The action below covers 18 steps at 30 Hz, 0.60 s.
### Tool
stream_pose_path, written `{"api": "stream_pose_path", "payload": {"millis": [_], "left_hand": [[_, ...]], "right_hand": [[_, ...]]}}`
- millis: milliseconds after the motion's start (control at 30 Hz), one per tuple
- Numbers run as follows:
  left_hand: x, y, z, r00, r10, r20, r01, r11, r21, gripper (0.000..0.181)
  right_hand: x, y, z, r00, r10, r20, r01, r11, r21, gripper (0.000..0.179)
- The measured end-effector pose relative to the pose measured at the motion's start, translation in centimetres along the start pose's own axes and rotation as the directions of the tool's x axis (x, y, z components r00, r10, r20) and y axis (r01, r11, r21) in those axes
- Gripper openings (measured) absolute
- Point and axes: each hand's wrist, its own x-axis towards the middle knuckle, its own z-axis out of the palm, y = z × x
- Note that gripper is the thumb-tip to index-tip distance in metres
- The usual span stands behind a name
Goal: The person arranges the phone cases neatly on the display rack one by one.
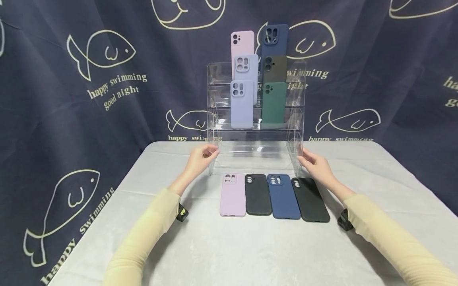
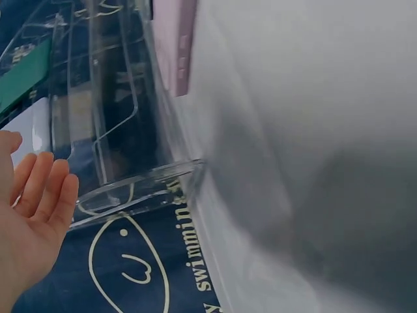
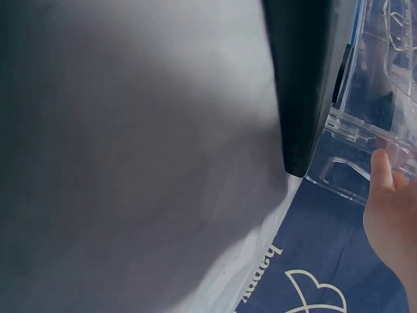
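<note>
Nearest us on the table (image 1: 250, 254), at 6 o'clock of the clear rack (image 1: 255, 151): 4 phone cases (image 1: 258, 198) in a row, pink, blk, navy, blk L to R. Our L hand (image 1: 201, 159) is half-curled at the rack's 8 o'clock side, can't tell if it's gripping tbh, R hand (image 1: 316, 166) pinches the 4 o'clock side. Further back in it: 2 lavender cases (image 1: 241, 107) + a pink one (image 1: 242, 41) abt 11, green (image 1: 273, 103), dark (image 1: 275, 71) + navy ones (image 1: 280, 41) abt 1
</note>
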Motion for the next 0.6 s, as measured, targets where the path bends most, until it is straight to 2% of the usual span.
{"api": "stream_pose_path", "payload": {"millis": [200,433,600], "left_hand": [[-1.0,-0.6,0.5,0.992,-0.032,0.124,0.027,0.999,0.039,0.021],[-1.8,-1.0,1.3,0.962,-0.075,0.262,0.062,0.996,0.057,0.019],[-2.4,-1.1,1.7,0.947,-0.071,0.314,0.060,0.997,0.045,0.022]], "right_hand": [[0.1,0.2,0.0,1.000,-0.009,-0.007,0.009,1.000,-0.011,0.051],[0.1,0.1,-0.1,1.000,-0.013,-0.022,0.013,1.000,-0.012,0.051],[-0.2,-0.1,0.2,1.000,-0.016,-0.027,0.016,1.000,0.014,0.051]]}}
